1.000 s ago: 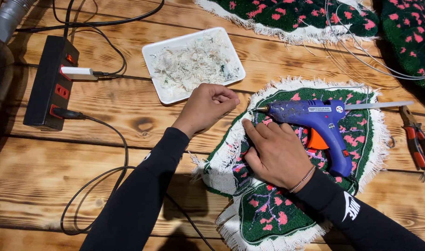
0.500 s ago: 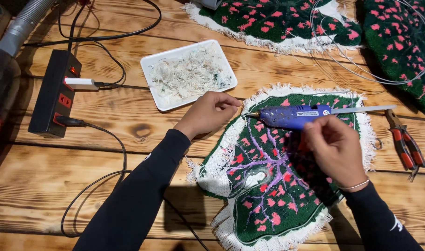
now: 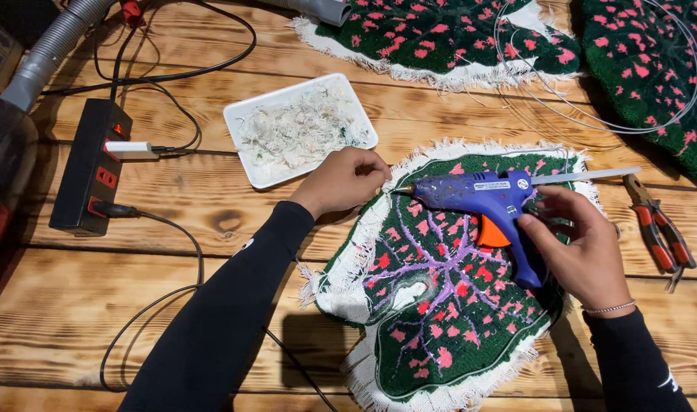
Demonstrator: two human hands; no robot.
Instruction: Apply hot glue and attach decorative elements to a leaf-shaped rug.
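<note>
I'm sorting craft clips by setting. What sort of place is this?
Probably a home craft or rug-making workbench: a wooden plank table carries leaf-shaped tufted pieces, a blue glue gun in the right hand, pliers and a tray of yarn scraps.

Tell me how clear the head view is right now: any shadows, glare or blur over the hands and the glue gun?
Head view: sharp across the glue gun, both hands and the leaf-shaped rug; light is even, no glare; a dark shadow lies on the table under the left arm; the far left edge by the hose looks soft and dim.
</note>
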